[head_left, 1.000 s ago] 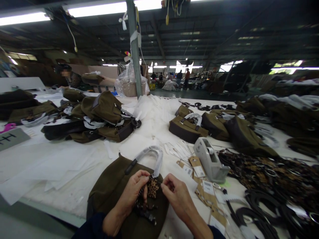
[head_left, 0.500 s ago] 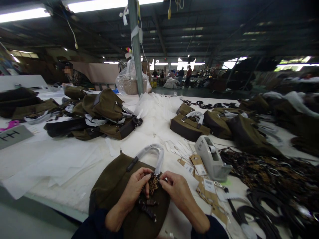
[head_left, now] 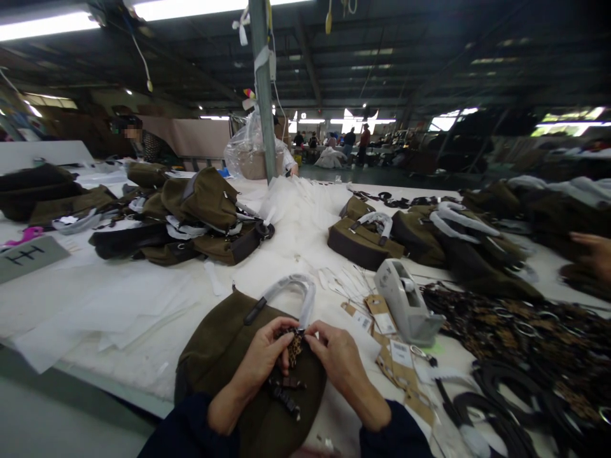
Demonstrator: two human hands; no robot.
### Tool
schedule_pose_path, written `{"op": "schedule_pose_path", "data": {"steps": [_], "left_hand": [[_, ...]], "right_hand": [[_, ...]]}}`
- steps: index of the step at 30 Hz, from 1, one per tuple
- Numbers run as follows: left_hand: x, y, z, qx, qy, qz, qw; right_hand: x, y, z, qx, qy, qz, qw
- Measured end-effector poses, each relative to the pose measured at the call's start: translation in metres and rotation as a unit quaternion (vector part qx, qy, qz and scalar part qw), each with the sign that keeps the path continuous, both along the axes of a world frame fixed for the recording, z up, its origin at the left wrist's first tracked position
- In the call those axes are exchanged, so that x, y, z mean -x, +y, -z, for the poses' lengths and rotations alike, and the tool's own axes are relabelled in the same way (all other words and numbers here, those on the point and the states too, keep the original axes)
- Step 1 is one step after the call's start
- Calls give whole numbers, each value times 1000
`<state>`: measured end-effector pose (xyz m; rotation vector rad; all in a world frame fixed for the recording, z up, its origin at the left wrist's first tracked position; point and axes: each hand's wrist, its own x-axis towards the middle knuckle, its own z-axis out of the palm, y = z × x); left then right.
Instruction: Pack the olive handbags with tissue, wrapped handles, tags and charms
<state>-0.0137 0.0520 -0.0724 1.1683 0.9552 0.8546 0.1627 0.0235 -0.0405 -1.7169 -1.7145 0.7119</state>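
An olive-green handbag [head_left: 210, 346] lies on the table in front of me, its arched handle [head_left: 308, 294] wrapped in white. At the handle's right base hangs a leopard-print charm [head_left: 295, 350] with dark dangling pieces [head_left: 285, 399]. My left hand [head_left: 255, 356] is closed around the upper part of this charm. Opposite it, my right hand [head_left: 340, 359] pinches at the charm's top, by the handle base. The fingertips hide the exact fastening there.
Cardboard tags [head_left: 382, 315] and a grey tape dispenser [head_left: 405, 305] lie right of the bag. Beyond are heaped leopard-print charms [head_left: 506, 324] and coiled black straps [head_left: 506, 401]. Olive bags [head_left: 200, 203] pile up at back left. Another person's hand [head_left: 596, 254] reaches in at right.
My fingers have come closer together at the handle base. Another person's hand has appeared at the right edge, and a bag there now shows its white-wrapped handles.
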Motion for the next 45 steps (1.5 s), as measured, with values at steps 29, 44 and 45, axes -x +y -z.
{"op": "schedule_pose_path", "data": {"steps": [29,44,45], "left_hand": [[-1,-2,-4,3,-40,-22,999],[7,-4,-7,-26,-91,-13,995],[7,-4,-7,-25,-87,-15,996]], "right_hand": [[-5,-3,-11,-10,-49,-12,999],[9,-1,-7,-61,28,-77,995],[8,-1,-5,-62,33,-77,995]]}}
